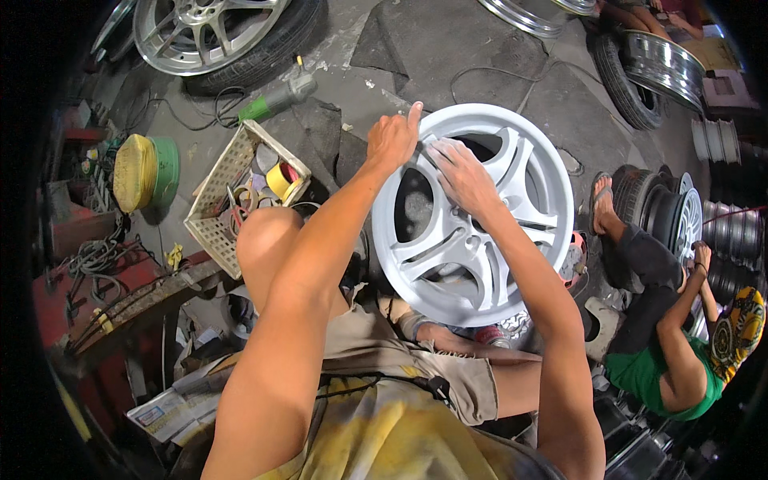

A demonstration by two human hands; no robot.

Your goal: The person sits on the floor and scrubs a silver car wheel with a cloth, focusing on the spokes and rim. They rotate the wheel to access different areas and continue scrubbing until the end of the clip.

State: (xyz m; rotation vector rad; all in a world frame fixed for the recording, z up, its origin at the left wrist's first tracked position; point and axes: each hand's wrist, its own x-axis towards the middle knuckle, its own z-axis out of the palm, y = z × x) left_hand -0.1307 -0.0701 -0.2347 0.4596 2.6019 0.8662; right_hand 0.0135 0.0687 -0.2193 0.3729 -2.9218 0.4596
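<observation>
Just beyond the lap, face up: one wheel (460,244), pale grey, with a matt, powdery-looking skin, a rounded rim and forked spokes divided by slots and wide openings. Right hand (466,178): laid palm down towards a spoke's outer end, near the rim; fingers extended, slightly parted, closed round nothing visible; whether a thin pad lies beneath cannot be told. Left hand (392,142): placed at the rim's upper left edge, fingers curled, one digit raised; whether the edge is gripped cannot be told.

Handling note, as judged for hand-rubbing: light, even pressure is called for, the finger flats fitted to each curve, the slot edges spared, the rim steadied by the left hand.

To the left: crate (214,240), cream plastic, perforated walls, filled with oddments; tape roll (278,182) included, yellow, ring-shaped.

Farther: grinder (276,100), green and grey, laid on the floor (344,86); matting (448,40), dark, rough, ragged-edged.

Farthest: spoked wheel (202,11), bright metal, above a black rubber tyre (264,60); barrel-shaped rim (662,60), mirror-polished, at upper right.
</observation>
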